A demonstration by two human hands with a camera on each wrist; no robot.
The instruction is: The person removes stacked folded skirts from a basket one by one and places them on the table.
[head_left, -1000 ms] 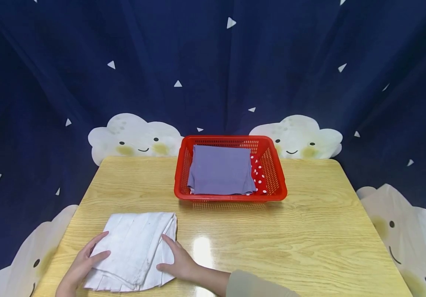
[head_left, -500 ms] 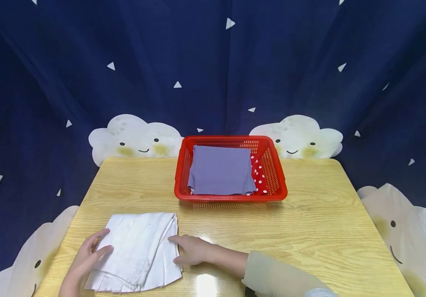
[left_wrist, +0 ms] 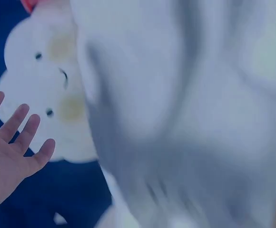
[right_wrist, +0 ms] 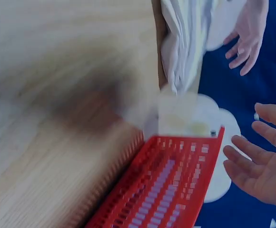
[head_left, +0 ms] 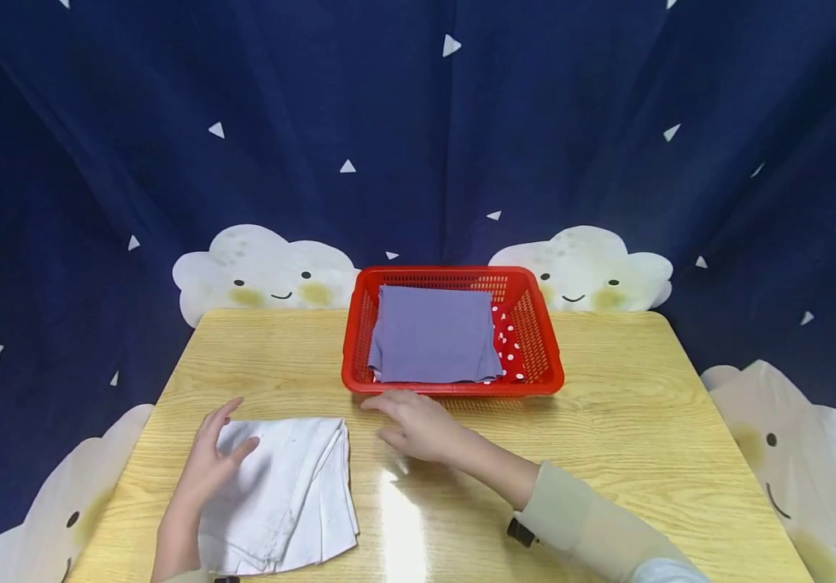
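A folded white cloth (head_left: pixel 294 478) with pleat-like creases along its near edge lies flat at the front left of the table. Over its left part hovers my left hand (head_left: pixel 208 465), fingers spread and holding nothing. Spread fingers of the left hand (left_wrist: pixel 12 152) also show in the left wrist view, beside the blurred white cloth (left_wrist: pixel 176 95). My right hand (head_left: pixel 421 427) is raised off the table just in front of the red basket (head_left: pixel 454 389), fingers relaxed. The right wrist view shows the right hand (right_wrist: pixel 266 164) holding nothing, close to the basket's slotted side (right_wrist: pixel 176 166).
Inside the basket lie a folded grey-purple cloth (head_left: pixel 432 336) and, under it, a red cloth with white dots (head_left: pixel 508 344). The wooden table (head_left: pixel 607 461) ends at a dark blue curtain (head_left: pixel 418 138) with cloud shapes.
My right hand has left the right edge of the white cloth and moved right and away toward the basket. The left hand has lifted off the cloth's left edge, shifting forward and right.
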